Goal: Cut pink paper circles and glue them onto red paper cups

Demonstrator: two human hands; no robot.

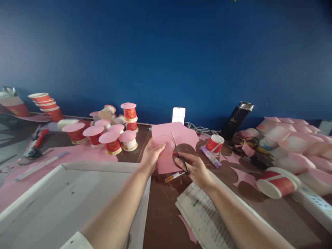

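Note:
My left hand (151, 154) is closed on a sheet of pink paper (181, 134), its thumb lying on top. A circle outline is drawn on the sheet next to that thumb. Curved bites are cut out of the sheet's right side. My right hand (195, 167) grips a pair of dark-handled scissors (183, 159), whose blades point up and away across the paper beside the drawn circle. Under the scissors' handles lies a cigarette-like stick with an orange end (171, 177) on the brown table.
Red paper cups with pink discs (110, 140) stand at left, behind a white tray (98, 166). A lit phone (178, 115) leans on the blue wall. At right are a glue stick (210, 157), black flask (237, 119), paper scraps (245, 177) and a pile of cups (293, 138).

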